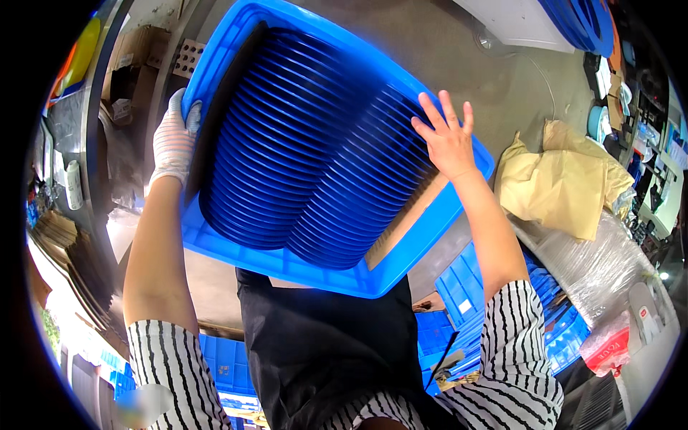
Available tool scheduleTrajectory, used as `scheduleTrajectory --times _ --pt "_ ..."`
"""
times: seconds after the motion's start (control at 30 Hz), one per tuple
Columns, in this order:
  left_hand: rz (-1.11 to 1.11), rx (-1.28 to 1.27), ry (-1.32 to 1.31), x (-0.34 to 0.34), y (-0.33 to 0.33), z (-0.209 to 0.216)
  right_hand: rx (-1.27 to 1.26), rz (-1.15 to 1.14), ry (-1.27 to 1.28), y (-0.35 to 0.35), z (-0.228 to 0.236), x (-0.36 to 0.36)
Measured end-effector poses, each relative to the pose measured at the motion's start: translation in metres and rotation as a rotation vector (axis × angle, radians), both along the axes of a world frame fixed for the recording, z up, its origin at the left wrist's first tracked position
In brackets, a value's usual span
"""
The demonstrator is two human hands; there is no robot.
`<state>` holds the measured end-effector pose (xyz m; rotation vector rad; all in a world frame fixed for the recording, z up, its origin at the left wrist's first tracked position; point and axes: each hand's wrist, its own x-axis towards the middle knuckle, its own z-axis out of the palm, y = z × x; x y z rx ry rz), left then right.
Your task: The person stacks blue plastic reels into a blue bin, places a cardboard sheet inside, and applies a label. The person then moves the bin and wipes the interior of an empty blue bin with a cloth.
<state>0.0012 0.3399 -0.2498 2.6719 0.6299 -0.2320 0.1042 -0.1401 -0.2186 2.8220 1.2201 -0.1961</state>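
A blue plastic bin [337, 278] is in front of me, tilted in the view. Inside it, thin blue round discs [287, 143] stand in two close rows, filling most of the space. My left hand [174, 140], in a white striped glove, grips the bin's left rim, with the thumb on the inner side. My right hand [450, 140] is bare, its fingers spread over the right rim beside the discs; whether it presses on the rim I cannot tell. A cardboard strip [405, 218] lies along the right inner wall, and a dark strip [222, 107] runs down the left one.
Tan paper sacks [555, 179] lie to the right, above a plastic-wrapped stack [602, 269]. Blue crates [459, 287] are at the lower right. A metal frame [89, 107] and open cardboard boxes [136, 79] stand at the left, with flattened cardboard [68, 251] below.
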Motion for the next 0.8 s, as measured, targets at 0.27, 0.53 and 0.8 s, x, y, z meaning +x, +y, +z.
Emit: scheduleTrajectory --times 0.27,0.53,0.8 --pt "0.026 0.009 0.013 -0.003 0.000 0.003 0.036 0.173 -0.028 0.011 -0.008 0.018" --pt "0.011 0.012 0.009 -0.007 0.004 -0.004 -0.145 0.176 0.048 0.041 -0.002 0.014" --pt "0.014 -0.003 0.018 -0.003 0.001 0.000 -0.076 0.548 0.014 0.044 -0.022 0.012"
